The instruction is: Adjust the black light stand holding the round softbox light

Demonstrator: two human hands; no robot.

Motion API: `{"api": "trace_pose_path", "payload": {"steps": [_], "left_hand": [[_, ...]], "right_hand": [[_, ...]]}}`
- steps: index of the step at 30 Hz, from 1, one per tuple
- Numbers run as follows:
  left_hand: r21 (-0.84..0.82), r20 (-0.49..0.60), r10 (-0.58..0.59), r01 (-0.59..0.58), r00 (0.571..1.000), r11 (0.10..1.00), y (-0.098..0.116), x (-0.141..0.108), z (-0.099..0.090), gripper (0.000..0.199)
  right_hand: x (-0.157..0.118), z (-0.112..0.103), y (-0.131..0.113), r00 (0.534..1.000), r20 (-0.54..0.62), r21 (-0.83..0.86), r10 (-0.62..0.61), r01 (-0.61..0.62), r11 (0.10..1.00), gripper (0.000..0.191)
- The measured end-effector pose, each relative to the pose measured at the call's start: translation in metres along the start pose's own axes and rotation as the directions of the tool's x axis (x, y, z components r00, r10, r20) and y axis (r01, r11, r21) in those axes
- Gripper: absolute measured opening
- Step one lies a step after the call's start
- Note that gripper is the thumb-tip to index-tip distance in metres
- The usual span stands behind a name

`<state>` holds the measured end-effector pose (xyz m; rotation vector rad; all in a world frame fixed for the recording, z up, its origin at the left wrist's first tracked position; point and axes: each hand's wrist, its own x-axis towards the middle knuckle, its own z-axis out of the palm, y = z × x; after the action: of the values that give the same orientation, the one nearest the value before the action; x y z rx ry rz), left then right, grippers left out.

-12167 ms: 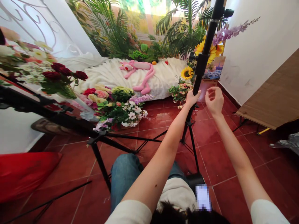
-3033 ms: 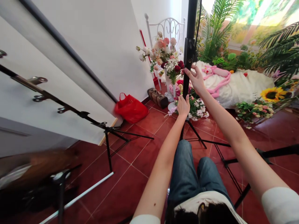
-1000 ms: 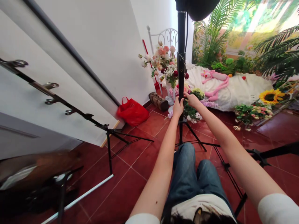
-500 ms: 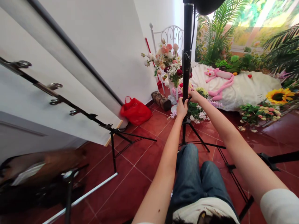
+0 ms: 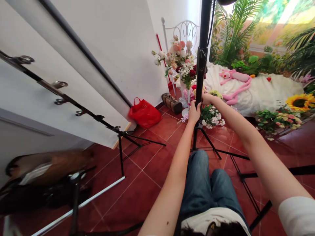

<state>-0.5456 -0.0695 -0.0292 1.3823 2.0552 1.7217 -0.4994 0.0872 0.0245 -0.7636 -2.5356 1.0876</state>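
Note:
A black light stand rises in front of me, leaning slightly to the right at its top. My left hand is wrapped round the pole low down, just above where the tripod legs spread. On the other side, my right hand is closed against the pole at about the same height. Its fingertips are partly hidden, so what they pinch there cannot be made out. A cable runs down beside the upper pole, and the edge of a dark lamp head shows at the top.
Left stand a backdrop crossbar with clamps and its tripod. A red bag sits by the wall. Ahead are flowers, a white draped bed and a pink plush toy. Other stand legs cross the floor at right.
The pole's upper part has tipped a little to the right, and the lamp head has mostly left the top of the view. Both hands stay on the pole. The whole view has shifted slightly.

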Motion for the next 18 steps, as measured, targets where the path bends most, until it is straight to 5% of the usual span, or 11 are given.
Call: {"api": "trace_pose_path", "payload": {"steps": [4, 7, 10, 18], "left_hand": [[0.000, 0.008, -0.031, 0.031, 0.999, 1.000, 0.004, 0.000, -0.001, 0.028], [-0.007, 0.007, -0.035, 0.035, 0.999, 0.999, 0.006, 0.000, -0.001, 0.027], [-0.022, 0.004, -0.036, 0.036, 0.999, 0.999, 0.006, 0.000, -0.001, 0.025], [-0.032, 0.007, -0.035, 0.036, 0.999, 0.999, 0.008, 0.000, -0.001, 0.026]], "right_hand": [[-0.047, 0.012, 0.011, 0.991, -0.115, 0.342, 0.065, -0.022, 0.939, 0.025], [-0.065, 0.028, 0.012, 0.970, -0.188, 0.688, 0.157, 0.016, 0.726, 0.024], [-0.066, 0.043, 0.009, 0.946, -0.234, 0.797, 0.222, 0.057, 0.601, 0.030], [-0.062, 0.058, -0.004, 0.857, -0.425, 0.675, 0.291, 0.086, 0.733, 0.062]]}}
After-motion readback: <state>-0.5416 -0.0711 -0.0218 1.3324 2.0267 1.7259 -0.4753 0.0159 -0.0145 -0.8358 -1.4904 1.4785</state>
